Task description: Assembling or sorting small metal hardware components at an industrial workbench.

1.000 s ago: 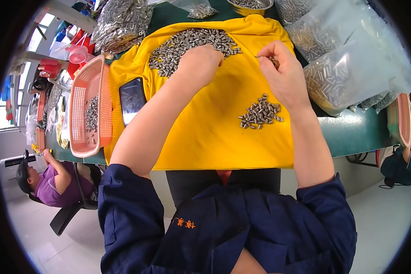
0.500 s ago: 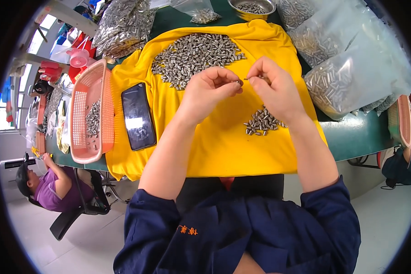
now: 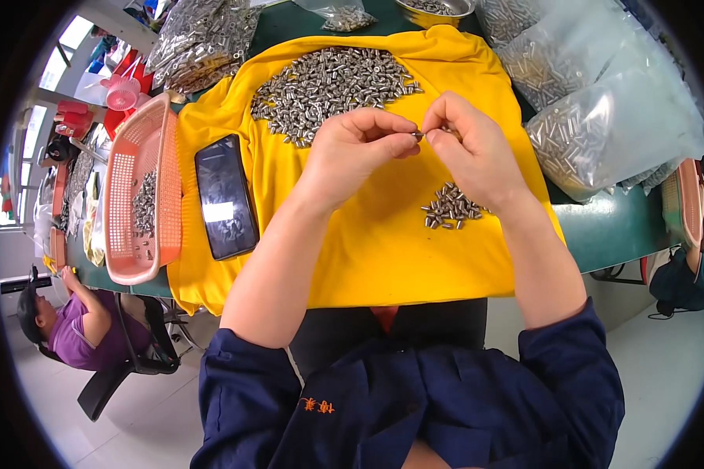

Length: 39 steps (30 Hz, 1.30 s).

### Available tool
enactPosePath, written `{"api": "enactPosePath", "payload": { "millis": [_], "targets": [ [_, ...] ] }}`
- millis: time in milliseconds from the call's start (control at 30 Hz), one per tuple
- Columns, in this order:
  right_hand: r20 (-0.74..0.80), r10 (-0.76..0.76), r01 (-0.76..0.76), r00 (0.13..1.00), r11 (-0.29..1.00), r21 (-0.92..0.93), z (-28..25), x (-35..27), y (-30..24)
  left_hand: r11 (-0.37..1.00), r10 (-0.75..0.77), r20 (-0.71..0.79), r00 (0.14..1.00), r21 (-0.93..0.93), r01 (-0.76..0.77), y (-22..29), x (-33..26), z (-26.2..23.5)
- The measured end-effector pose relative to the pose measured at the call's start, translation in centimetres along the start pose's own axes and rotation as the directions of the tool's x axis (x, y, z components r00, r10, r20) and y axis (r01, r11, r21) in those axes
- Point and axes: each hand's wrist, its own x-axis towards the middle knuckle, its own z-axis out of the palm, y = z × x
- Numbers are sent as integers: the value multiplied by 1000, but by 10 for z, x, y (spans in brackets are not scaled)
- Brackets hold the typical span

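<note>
1. A dark navy work jacket [image 3: 414, 406] is being worn, seen from above at the lower edge.
2. Both sleeves are being worn rolled up above the elbows, left cuff [image 3: 246, 363] and right cuff [image 3: 567, 344] bunched.
3. Small orange embroidered marks [image 3: 318, 405] are being shown on the left chest.
4. Both forearms and hands, left hand [image 3: 352, 152] and right hand [image 3: 473, 148], are being left bare: no gloves, rings or watch.

Left hand [image 3: 357, 148] and right hand [image 3: 471, 144] fingertip to fingertip, grips pinched.
</note>
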Motion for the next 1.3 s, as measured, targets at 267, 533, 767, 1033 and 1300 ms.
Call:
{"api": "enactPosePath", "payload": {
  "millis": [267, 533, 767, 1033, 1300],
  "targets": [
    [-22, -125, 116, 992, 962, -249, 6, -2, 2, 964, 72, -42, 996, 260, -59, 0, 0, 2],
    [37, 202, -205, 979, 951, 233, -4, 4, 16, 953, 71, -15, 997, 296, -63, -6, 7, -7],
    [-46, 79, -74, 996, 991, 111, 1, 1, 9, 852, 134, -23, 991, 514, -103, -6, 7, -7],
    [-37, 58, -53, 998, 990, 129, 2, 1, 6, 983, -23, 15, 1000, -184, 25, -7, 4, -7],
    [36, 113, -119, 993, 952, 283, -2, 0, 2, 931, -29, 105, 994, -359, 65, -7, 3, -3]
  ]
}}
